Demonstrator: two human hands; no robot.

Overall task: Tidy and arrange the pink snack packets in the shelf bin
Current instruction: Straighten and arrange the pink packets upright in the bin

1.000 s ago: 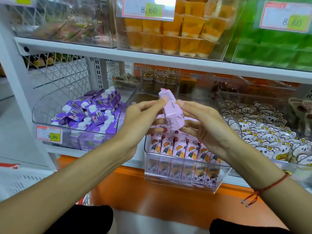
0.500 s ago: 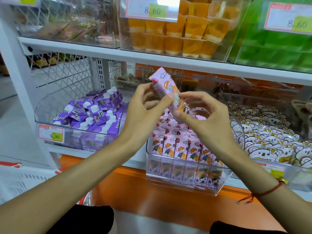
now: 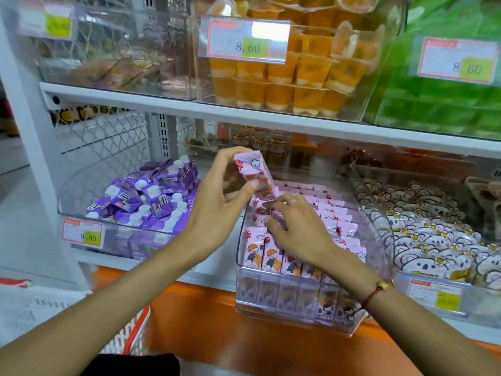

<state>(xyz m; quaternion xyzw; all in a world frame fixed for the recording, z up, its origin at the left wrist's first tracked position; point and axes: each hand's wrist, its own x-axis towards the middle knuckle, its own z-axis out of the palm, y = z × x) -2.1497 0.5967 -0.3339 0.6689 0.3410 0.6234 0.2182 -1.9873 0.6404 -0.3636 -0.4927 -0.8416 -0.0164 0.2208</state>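
Nearest, the right hand (image 3: 295, 232) rests curled-fingered among the standing pink packets (image 3: 273, 257) in the clear bin (image 3: 244, 302), seemingly parting a row; whether it pinches one I cannot tell. Above, the left hand (image 3: 219, 207) pinches a loose packet (image 3: 254, 176). Best to hold the gap wide and slide it in upright, picture forward.

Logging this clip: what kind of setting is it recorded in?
Most likely a shop's snack aisle. White shelves hold clear bins with price tags, one filled with rows of pink snack packets, others with purple pouches and orange jelly cups. The left hand holds one pink packet above its bin.
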